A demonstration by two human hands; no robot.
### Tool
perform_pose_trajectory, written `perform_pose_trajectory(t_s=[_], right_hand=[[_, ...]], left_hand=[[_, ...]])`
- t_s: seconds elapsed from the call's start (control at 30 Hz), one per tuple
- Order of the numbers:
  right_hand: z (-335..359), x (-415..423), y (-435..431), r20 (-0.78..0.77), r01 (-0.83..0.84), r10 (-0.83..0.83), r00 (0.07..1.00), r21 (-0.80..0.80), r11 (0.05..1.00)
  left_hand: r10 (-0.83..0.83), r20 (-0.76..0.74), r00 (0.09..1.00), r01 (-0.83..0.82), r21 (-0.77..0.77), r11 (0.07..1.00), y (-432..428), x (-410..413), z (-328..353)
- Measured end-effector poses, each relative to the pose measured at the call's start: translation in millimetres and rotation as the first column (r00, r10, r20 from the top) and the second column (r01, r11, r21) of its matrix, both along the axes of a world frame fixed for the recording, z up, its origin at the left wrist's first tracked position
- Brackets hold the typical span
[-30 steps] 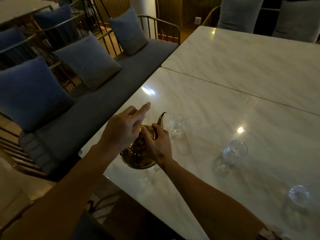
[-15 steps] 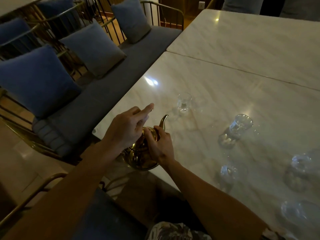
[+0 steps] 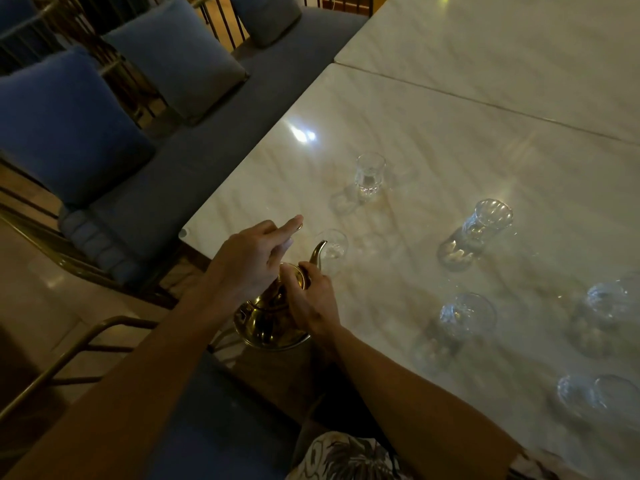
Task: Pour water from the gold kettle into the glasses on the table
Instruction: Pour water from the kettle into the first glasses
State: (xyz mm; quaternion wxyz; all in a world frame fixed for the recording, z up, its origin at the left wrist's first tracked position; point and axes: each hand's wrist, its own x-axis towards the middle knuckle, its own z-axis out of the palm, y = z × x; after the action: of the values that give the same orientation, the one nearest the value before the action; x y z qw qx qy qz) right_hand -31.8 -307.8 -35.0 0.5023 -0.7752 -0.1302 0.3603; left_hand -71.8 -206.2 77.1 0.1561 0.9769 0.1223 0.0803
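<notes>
The gold kettle (image 3: 268, 323) hangs tilted over the near left corner of the marble table (image 3: 433, 133). My left hand (image 3: 254, 261) grips its handle from the left, index finger stretched out straight. My right hand (image 3: 311, 303) curls round the lid and neck. The spout points up and to the right, its tip at the rim of a small clear glass (image 3: 334, 251). Another glass (image 3: 370, 174) stands farther back. Several more glasses stand to the right, among them one (image 3: 485, 226) mid-table and one (image 3: 465, 313) nearer. No stream of water is visible.
A grey bench (image 3: 166, 188) with blue cushions (image 3: 65, 126) runs along the table's left side. A metal chair frame (image 3: 86, 337) stands at the lower left. A second marble table (image 3: 519, 46) joins at the far side.
The view has tipped down and more glasses have come into sight on the right. The kettle's spout now reaches a near glass; both hands keep the same hold.
</notes>
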Motion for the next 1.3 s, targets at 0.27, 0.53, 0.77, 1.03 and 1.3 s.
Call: perform_pose_trajectory(t_s=[0.27, 0.53, 0.77, 1.03, 1.3], right_hand=[[4.2, -5.5, -0.9, -0.071, -0.042, 0.041, 0.997, -0.009, 0.999], [1.2, -3.2, -0.8, -0.070, -0.046, 0.045, 0.997, -0.015, 0.999], [-0.8, 4.1, -2.7, -0.073, -0.047, 0.046, 0.996, -0.010, 0.999], [1.5, 8.9, -3.4, -0.082, -0.057, 0.055, 0.995, -0.024, 0.998], [9.0, 10.4, -3.4, -0.093, -0.071, 0.070, 0.993, -0.006, 0.997]], left_hand=[[0.038, -0.060, 0.997, -0.038, 0.004, 0.999, -1.6, 4.9, 0.0], [0.041, -0.085, 0.996, -0.043, -0.027, 0.999, 0.9, 10.0, -4.0], [0.048, -0.102, 0.994, -0.052, -0.041, 0.998, -0.5, 16.1, -2.8], [0.065, -0.106, 0.992, -0.071, -0.051, 0.996, -0.6, 20.4, -2.8], [0.079, -0.122, 0.989, -0.084, -0.036, 0.996, 2.7, 24.9, -2.7]])
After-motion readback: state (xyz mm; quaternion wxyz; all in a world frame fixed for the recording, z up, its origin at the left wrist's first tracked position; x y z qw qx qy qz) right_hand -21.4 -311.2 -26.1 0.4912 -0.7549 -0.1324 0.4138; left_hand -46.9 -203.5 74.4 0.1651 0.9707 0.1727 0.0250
